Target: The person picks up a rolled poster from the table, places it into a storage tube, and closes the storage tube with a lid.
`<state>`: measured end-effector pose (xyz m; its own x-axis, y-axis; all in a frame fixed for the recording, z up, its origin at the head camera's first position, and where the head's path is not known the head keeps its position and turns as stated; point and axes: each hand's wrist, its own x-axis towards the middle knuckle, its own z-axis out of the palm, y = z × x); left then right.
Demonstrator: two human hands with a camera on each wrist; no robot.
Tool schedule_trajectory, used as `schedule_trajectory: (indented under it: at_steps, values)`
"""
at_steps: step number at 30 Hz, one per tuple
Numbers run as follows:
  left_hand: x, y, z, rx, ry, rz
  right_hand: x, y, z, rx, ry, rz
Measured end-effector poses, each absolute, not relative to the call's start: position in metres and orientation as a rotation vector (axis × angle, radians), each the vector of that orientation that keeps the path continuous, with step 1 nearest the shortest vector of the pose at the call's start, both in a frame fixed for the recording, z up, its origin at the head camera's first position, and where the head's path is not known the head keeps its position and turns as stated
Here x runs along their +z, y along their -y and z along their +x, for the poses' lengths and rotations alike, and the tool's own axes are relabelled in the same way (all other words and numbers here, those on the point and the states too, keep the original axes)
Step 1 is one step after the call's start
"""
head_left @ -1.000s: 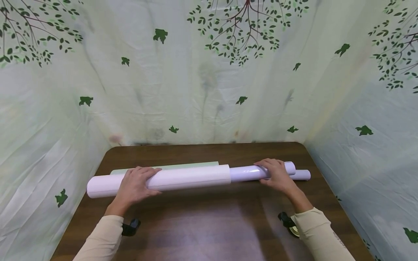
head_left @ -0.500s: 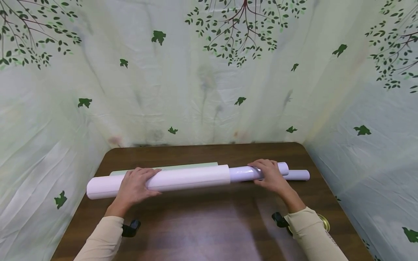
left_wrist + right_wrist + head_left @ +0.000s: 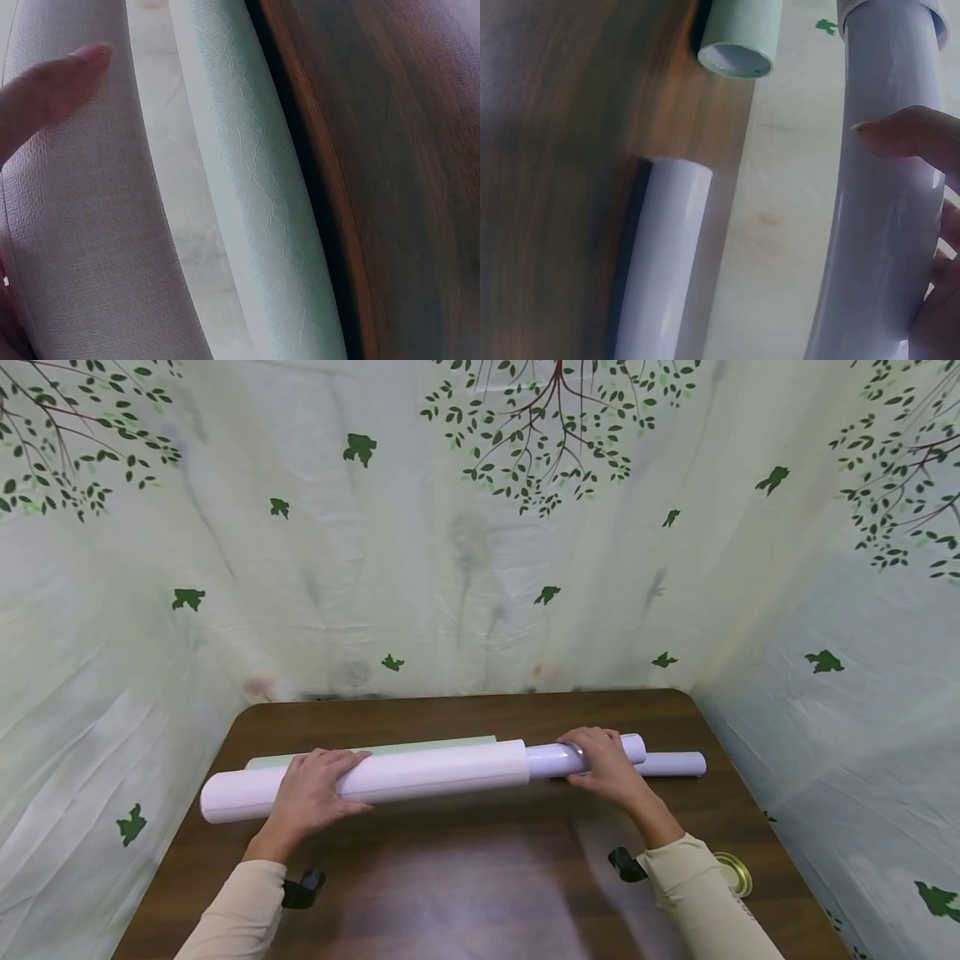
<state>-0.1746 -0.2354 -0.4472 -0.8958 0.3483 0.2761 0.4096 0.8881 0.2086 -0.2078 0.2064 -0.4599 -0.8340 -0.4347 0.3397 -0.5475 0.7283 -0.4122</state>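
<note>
Roll (image 3: 442, 772), wide and pinkish-white, held raised over the tabletop (image 3: 465, 877); left hand (image 3: 311, 793) curled round it left of its middle. Slim glossy roll (image 3: 546, 762) sits partly inside its right end; right hand (image 3: 609, 768) wrapped round that one close to its right tip. Grips well apart, likely to keep the two in line. Green roll (image 3: 450, 745) and second slim roll (image 3: 681, 765) rest on the far side, presumably laid there to leave the hands room.

Brown wood-grain table (image 3: 450, 868) | pale leaf-printed sheet (image 3: 420, 577) behind | round gold object (image 3: 738, 872), part-hidden
</note>
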Motion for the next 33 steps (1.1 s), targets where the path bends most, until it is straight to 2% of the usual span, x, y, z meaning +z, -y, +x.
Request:
schedule_trajectory:
  at_steps: [33]
  values:
    - [-0.451, 0.227, -0.179, -0.402, 2.802, -0.591, -0.467, -0.176, -0.207, 0.774, 2.638, 0.794]
